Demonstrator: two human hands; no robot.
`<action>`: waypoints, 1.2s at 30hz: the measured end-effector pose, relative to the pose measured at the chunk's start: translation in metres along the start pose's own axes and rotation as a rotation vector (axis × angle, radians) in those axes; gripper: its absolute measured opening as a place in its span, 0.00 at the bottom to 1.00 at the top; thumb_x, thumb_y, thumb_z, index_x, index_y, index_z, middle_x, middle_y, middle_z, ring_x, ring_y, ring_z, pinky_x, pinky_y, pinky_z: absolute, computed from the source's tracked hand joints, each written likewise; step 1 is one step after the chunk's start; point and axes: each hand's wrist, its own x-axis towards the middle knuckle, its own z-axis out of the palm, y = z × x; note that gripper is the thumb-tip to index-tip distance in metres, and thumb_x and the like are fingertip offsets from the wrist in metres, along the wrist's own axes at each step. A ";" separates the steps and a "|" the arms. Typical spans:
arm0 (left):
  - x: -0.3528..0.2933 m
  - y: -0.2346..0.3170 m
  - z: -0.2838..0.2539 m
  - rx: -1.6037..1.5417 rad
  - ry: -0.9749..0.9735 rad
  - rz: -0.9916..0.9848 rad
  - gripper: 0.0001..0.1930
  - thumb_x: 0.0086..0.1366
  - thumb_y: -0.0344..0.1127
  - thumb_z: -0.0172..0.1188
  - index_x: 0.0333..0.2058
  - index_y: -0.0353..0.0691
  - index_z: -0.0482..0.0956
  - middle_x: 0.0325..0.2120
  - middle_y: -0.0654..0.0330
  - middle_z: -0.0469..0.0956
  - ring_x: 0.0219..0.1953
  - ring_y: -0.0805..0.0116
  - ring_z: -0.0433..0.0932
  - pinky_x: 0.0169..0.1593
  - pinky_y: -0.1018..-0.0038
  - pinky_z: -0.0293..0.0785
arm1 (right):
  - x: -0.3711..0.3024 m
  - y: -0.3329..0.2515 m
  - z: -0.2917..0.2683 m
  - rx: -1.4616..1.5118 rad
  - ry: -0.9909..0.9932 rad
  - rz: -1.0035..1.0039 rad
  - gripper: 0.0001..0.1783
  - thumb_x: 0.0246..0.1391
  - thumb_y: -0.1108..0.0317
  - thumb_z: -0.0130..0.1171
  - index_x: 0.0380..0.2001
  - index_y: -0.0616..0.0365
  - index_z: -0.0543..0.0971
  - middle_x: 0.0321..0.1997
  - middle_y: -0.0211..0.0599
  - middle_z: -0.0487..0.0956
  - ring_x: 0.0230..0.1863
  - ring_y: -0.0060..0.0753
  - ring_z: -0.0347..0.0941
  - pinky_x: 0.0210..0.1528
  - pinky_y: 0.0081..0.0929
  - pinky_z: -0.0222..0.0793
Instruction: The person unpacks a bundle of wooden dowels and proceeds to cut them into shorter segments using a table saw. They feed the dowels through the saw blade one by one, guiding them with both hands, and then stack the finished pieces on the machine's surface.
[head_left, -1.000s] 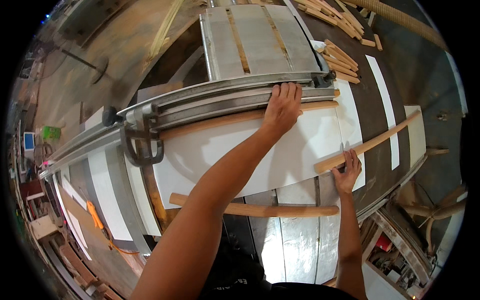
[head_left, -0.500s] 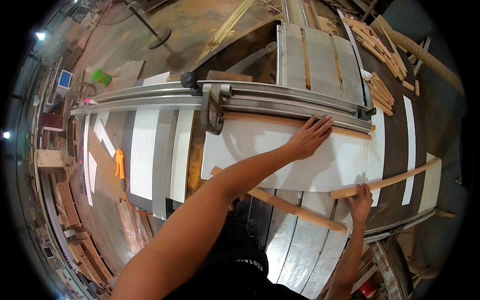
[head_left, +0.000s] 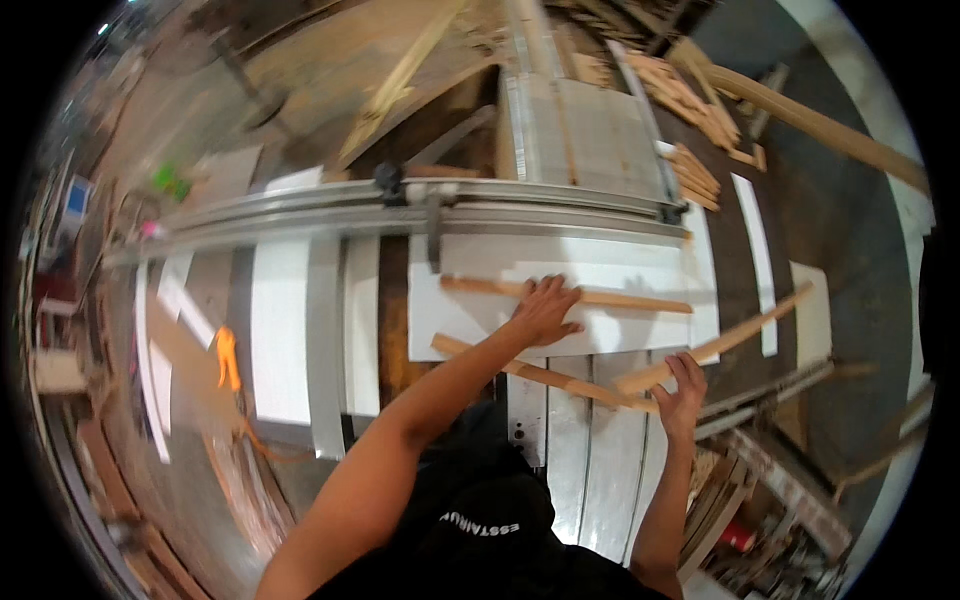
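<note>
A: Please, where is the left hand (head_left: 545,310)?
B: It is wide, palm down, with the fingers spread over the middle of the upper wooden strip (head_left: 640,301). Whether it presses or grips, I cannot tell.
A: And on what does this strip lie?
B: On the white board (head_left: 465,320), apart from the metal rail (head_left: 560,215), and nearly parallel with it.
A: What does the right hand (head_left: 682,395) do?
B: It is narrow; thumb and bent fingers hold the curved strip (head_left: 755,327) near its closer end. From there this strip goes up to the right, toward the pale panel (head_left: 812,340).
A: Is there a third one?
B: Yes, the lower strip (head_left: 590,387) runs slantwise, partly hidden by the left forearm. Its right end is just beside the right hand; if they touch, I cannot tell.
</note>
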 end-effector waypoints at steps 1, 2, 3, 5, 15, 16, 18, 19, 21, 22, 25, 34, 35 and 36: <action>-0.010 0.000 0.010 -0.050 -0.004 0.021 0.43 0.61 0.68 0.60 0.68 0.48 0.66 0.67 0.41 0.61 0.70 0.44 0.57 0.69 0.45 0.50 | 0.002 -0.005 0.001 0.009 0.070 -0.042 0.32 0.32 0.69 0.79 0.47 0.59 0.83 0.55 0.48 0.79 0.56 0.55 0.73 0.60 0.47 0.67; -0.021 0.004 0.012 -0.077 -0.057 0.030 0.48 0.58 0.72 0.60 0.69 0.46 0.64 0.69 0.41 0.58 0.71 0.44 0.56 0.69 0.44 0.48 | 0.010 -0.022 -0.004 0.057 0.074 -0.061 0.32 0.33 0.68 0.79 0.48 0.60 0.83 0.55 0.48 0.79 0.56 0.55 0.74 0.59 0.47 0.68; -0.038 0.010 0.019 -0.039 0.017 0.079 0.50 0.56 0.72 0.62 0.68 0.43 0.64 0.66 0.43 0.62 0.70 0.43 0.58 0.66 0.41 0.53 | 0.013 -0.031 0.000 0.068 0.097 -0.041 0.32 0.33 0.66 0.79 0.48 0.59 0.83 0.55 0.48 0.79 0.57 0.54 0.74 0.59 0.46 0.68; -0.065 0.022 0.028 -0.009 0.078 0.115 0.47 0.57 0.66 0.65 0.67 0.42 0.65 0.64 0.46 0.65 0.70 0.45 0.59 0.65 0.40 0.53 | 0.026 -0.048 0.011 0.054 0.119 -0.063 0.33 0.33 0.62 0.80 0.48 0.56 0.83 0.53 0.43 0.80 0.54 0.51 0.74 0.55 0.45 0.68; -0.135 0.039 0.049 -0.016 0.099 0.226 0.33 0.60 0.37 0.65 0.64 0.39 0.68 0.65 0.49 0.66 0.68 0.47 0.63 0.68 0.50 0.57 | 0.065 -0.138 0.144 -0.032 0.000 0.048 0.31 0.46 0.45 0.72 0.49 0.52 0.84 0.56 0.37 0.76 0.56 0.45 0.69 0.56 0.44 0.64; -0.139 0.038 0.042 -0.087 0.110 0.218 0.32 0.58 0.34 0.64 0.62 0.38 0.70 0.64 0.49 0.67 0.68 0.45 0.62 0.69 0.51 0.58 | 0.065 -0.146 0.152 -0.011 0.012 0.034 0.29 0.48 0.46 0.71 0.49 0.53 0.84 0.56 0.38 0.76 0.55 0.45 0.70 0.56 0.44 0.65; -0.140 0.028 0.039 -0.127 0.148 0.211 0.30 0.58 0.33 0.64 0.61 0.38 0.71 0.62 0.49 0.69 0.66 0.45 0.64 0.68 0.52 0.59 | 0.064 -0.152 0.166 0.088 -0.023 0.086 0.28 0.49 0.49 0.72 0.49 0.54 0.83 0.54 0.37 0.76 0.56 0.46 0.71 0.57 0.43 0.66; -0.141 0.021 0.035 -0.146 0.170 0.204 0.30 0.58 0.32 0.63 0.61 0.38 0.71 0.61 0.48 0.70 0.65 0.44 0.65 0.68 0.53 0.60 | 0.066 -0.155 0.171 0.139 -0.042 0.108 0.27 0.50 0.50 0.72 0.49 0.54 0.83 0.54 0.37 0.76 0.56 0.47 0.72 0.58 0.43 0.67; -0.134 0.007 0.026 -0.153 0.240 0.103 0.29 0.57 0.30 0.63 0.59 0.38 0.72 0.58 0.48 0.71 0.64 0.44 0.66 0.67 0.53 0.61 | 0.066 -0.151 0.172 0.250 -0.023 0.110 0.24 0.53 0.54 0.70 0.50 0.56 0.83 0.54 0.40 0.76 0.54 0.49 0.73 0.57 0.42 0.70; -0.127 0.003 0.019 -0.158 0.270 0.059 0.28 0.57 0.29 0.63 0.59 0.38 0.73 0.57 0.48 0.72 0.63 0.44 0.67 0.66 0.53 0.62 | 0.062 -0.141 0.175 0.299 0.021 0.108 0.24 0.54 0.54 0.69 0.50 0.55 0.82 0.53 0.41 0.76 0.52 0.48 0.74 0.54 0.42 0.72; -0.088 0.006 -0.018 -0.054 0.410 0.041 0.24 0.58 0.31 0.64 0.55 0.38 0.75 0.53 0.49 0.74 0.60 0.45 0.69 0.63 0.52 0.65 | 0.058 -0.110 0.165 0.433 0.126 0.336 0.26 0.57 0.57 0.67 0.56 0.57 0.78 0.49 0.43 0.78 0.46 0.45 0.78 0.47 0.40 0.75; -0.034 -0.028 0.002 0.165 0.255 0.035 0.21 0.62 0.35 0.66 0.54 0.46 0.78 0.47 0.58 0.77 0.50 0.54 0.75 0.52 0.55 0.70 | 0.089 -0.013 0.155 0.729 0.262 0.821 0.48 0.61 0.64 0.63 0.71 0.79 0.47 0.23 0.38 0.78 0.16 0.27 0.73 0.13 0.25 0.66; -0.033 -0.027 0.003 0.168 0.275 0.048 0.20 0.61 0.34 0.66 0.53 0.46 0.78 0.46 0.58 0.77 0.49 0.54 0.76 0.51 0.55 0.70 | 0.098 -0.011 0.151 0.770 0.242 0.828 0.50 0.61 0.65 0.63 0.71 0.79 0.44 0.24 0.39 0.77 0.15 0.26 0.72 0.11 0.24 0.64; -0.034 -0.027 0.003 0.172 0.297 0.060 0.20 0.61 0.34 0.66 0.53 0.47 0.79 0.45 0.58 0.77 0.48 0.53 0.76 0.51 0.55 0.70 | 0.103 -0.007 0.159 0.726 0.281 0.808 0.50 0.61 0.66 0.62 0.71 0.80 0.43 0.24 0.39 0.79 0.17 0.28 0.74 0.14 0.26 0.68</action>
